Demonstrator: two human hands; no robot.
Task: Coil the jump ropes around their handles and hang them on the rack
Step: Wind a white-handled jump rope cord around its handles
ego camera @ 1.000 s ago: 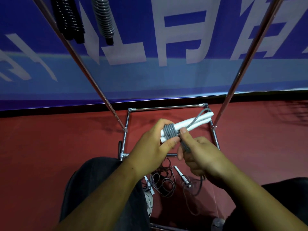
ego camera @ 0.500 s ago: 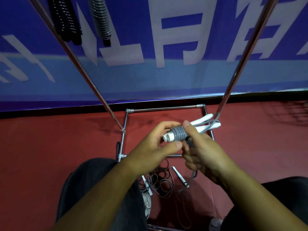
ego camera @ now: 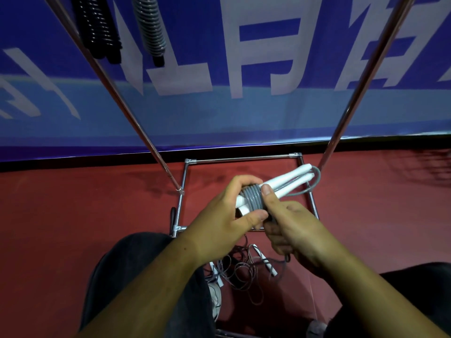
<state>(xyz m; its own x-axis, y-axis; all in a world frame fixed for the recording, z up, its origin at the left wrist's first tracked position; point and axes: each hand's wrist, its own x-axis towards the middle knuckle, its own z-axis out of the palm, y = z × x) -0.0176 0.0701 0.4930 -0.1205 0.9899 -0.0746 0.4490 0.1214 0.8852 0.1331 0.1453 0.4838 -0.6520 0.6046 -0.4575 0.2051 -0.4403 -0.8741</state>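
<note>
My left hand [ego camera: 227, 215] grips a pair of white jump rope handles [ego camera: 288, 181] held side by side, pointing up and to the right. Several turns of grey rope [ego camera: 253, 200] are coiled around their near end. My right hand [ego camera: 290, 225] pinches the grey rope just beside the coil, thumb pressed against the wraps. A loose loop of the same rope curves round the far tips of the handles. Two coiled ropes, one black [ego camera: 102, 28] and one grey [ego camera: 150, 25], hang from the rack at the top left.
The chrome rack has two slanted poles [ego camera: 127, 111] [ego camera: 361, 93] and a rectangular base frame [ego camera: 241, 158] on the red floor. A tangle of loose ropes with white handles [ego camera: 246, 267] lies on the floor between my knees. A blue banner stands behind.
The coil on the handles has gained turns. My right hand has swung round the bundle with the rope and returned beside the coil; the handles shifted slightly right.
</note>
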